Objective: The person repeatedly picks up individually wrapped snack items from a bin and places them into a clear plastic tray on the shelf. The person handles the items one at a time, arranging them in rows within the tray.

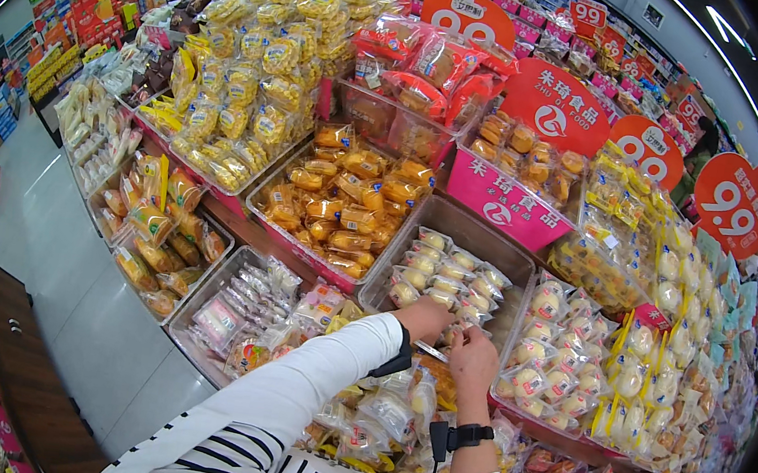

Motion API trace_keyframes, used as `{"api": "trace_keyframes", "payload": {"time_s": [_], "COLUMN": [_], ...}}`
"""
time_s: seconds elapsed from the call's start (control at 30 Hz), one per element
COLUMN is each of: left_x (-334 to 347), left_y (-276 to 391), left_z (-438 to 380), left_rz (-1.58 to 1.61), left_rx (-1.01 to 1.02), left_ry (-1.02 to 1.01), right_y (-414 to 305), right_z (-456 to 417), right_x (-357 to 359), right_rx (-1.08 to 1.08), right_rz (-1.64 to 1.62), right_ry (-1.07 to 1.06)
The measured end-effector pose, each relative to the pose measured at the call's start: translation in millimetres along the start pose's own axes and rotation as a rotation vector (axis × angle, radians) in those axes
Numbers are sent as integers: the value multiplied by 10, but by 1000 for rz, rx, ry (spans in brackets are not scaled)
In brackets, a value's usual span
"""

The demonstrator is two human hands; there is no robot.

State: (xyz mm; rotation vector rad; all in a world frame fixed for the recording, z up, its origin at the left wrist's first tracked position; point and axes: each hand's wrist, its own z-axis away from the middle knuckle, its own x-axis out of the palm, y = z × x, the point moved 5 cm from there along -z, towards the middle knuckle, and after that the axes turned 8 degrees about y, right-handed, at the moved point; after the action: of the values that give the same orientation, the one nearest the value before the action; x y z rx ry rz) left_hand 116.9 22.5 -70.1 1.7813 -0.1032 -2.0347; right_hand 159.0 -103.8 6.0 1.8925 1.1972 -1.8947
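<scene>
My left hand [424, 318] and my right hand [475, 362] come close together over the near edge of a clear plastic bin [531, 265]. Inside it, round pale pastries [446, 283] in clear individual wrappers lie in rows. The fingers of my right hand pinch a wrapped pastry [457, 333] at the near end of these rows. My left fingertips reach down beside that packet; their grip is hidden behind the back of the hand. Bare grey bin floor shows behind the rows.
To the left is a bin of orange-brown wrapped cakes [355, 197]. White pastries with red marks [554, 353] fill the bin to the right. A pink sign panel [498, 202] rises behind, and packaged snacks [387, 417] lie below my forearms.
</scene>
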Motion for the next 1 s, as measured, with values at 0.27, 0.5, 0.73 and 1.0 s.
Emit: {"api": "trace_keyframes", "payload": {"time_s": [0.27, 0.5, 0.73, 1.0], "left_x": [-785, -1373, -1259, -1067], "left_y": [-371, -613, -781, -1106], "left_z": [373, 842, 1987, 3165], "left_rz": [609, 1288, 1759, 1837], "left_rx": [-159, -104, 42, -113], "left_ry": [-14, 264, 577, 761], "right_y": [-16, 35, -124, -10], "right_z": [1, -17, 14, 4], "right_x": [-5, 53, -37, -17], "right_rx": [-27, -21, -67, -45], "right_rz": [-1, -5, -44, -36], "right_ry": [35, 78, 72, 88]}}
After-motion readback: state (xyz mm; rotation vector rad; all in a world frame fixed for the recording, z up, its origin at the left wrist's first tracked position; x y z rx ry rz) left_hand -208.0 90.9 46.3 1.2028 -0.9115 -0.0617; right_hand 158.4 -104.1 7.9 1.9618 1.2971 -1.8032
